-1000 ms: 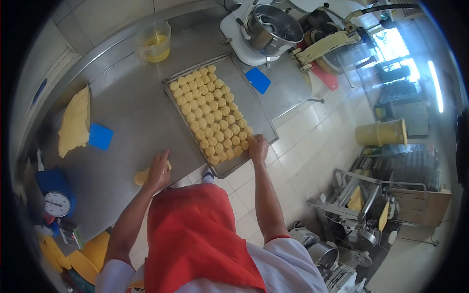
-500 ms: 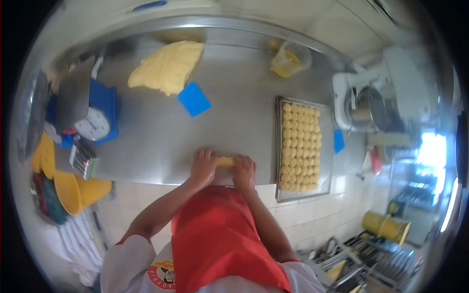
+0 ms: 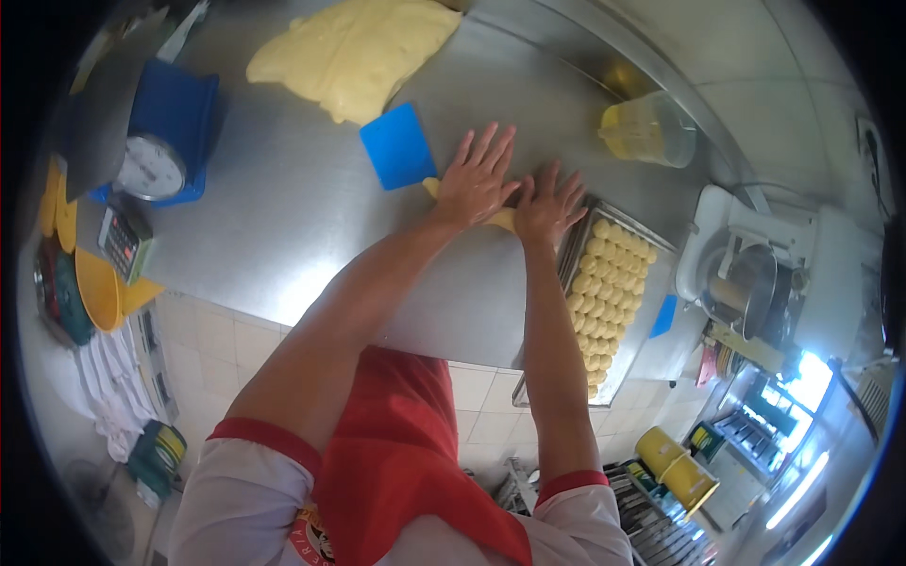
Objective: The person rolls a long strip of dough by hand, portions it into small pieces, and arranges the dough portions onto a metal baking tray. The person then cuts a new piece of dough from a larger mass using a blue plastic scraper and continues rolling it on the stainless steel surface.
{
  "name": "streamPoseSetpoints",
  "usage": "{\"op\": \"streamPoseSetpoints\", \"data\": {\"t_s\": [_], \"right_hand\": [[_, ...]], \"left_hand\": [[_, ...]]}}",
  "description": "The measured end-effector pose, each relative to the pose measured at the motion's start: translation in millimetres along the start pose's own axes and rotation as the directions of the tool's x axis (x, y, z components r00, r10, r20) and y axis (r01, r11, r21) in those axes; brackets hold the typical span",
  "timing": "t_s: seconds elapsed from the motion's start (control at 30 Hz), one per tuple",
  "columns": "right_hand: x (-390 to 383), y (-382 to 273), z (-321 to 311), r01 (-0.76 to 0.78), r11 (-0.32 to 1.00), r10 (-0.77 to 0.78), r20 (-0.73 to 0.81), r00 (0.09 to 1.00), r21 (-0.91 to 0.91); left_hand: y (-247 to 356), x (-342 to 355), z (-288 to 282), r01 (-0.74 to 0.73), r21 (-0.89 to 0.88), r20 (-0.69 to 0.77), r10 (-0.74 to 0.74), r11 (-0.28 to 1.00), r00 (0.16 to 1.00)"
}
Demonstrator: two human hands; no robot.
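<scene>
Just beside tray rim (image 3: 572, 249), right hand (image 3: 547, 209) over dough (image 3: 503, 219).

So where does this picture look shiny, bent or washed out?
In the head view, glare whitens the steel table near its front edge; also in the head view, the window at right is washed out, and straight edges bow toward the black rim.

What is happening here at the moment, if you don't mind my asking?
Someone in a red apron has the left hand and right hand spread over a long piece of dough on the steel worktop. Rows of dough rounds sit on a tray beside the right hand. A big dough slab lies farther back, beside a blue scraper.
</scene>
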State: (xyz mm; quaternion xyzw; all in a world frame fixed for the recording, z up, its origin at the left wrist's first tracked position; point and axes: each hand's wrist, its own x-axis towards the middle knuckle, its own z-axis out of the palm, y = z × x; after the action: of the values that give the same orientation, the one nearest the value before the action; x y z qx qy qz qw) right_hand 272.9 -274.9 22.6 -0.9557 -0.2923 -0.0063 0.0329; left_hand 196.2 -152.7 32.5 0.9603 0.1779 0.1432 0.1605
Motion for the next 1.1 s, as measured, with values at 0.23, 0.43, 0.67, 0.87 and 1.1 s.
{"op": "streamPoseSetpoints", "data": {"t_s": [0.23,0.43,0.67,0.87,1.1], "right_hand": [[-183,30,-5,0.045,0.964,-0.105,0.218,0.970,0.263],[43,59,-8,0.095,0.977,-0.079,-0.088,0.993,0.189],[-115,67,-38,0.006,0.943,-0.074,0.194,0.978,0.331],[-107,101,-84,-0.144,0.548,-0.066,0.215,0.974,0.824],[-142,64,-118,-0.276,0.682,0.326,0.057,0.944,0.677]], "left_hand": [[44,-152,-17,0.061,-0.078,0.407,-0.024,0.995,0.913],[56,23,25,0.177,0.220,0.086,-0.200,0.959,0.976],[40,-82,-2,-0.045,0.063,0.495,0.008,0.997,0.869],[87,-78,-40,-0.019,-0.216,0.309,0.087,0.976,0.947],[149,-63,-62,0.077,-0.471,0.569,0.236,0.879,0.788]]}}
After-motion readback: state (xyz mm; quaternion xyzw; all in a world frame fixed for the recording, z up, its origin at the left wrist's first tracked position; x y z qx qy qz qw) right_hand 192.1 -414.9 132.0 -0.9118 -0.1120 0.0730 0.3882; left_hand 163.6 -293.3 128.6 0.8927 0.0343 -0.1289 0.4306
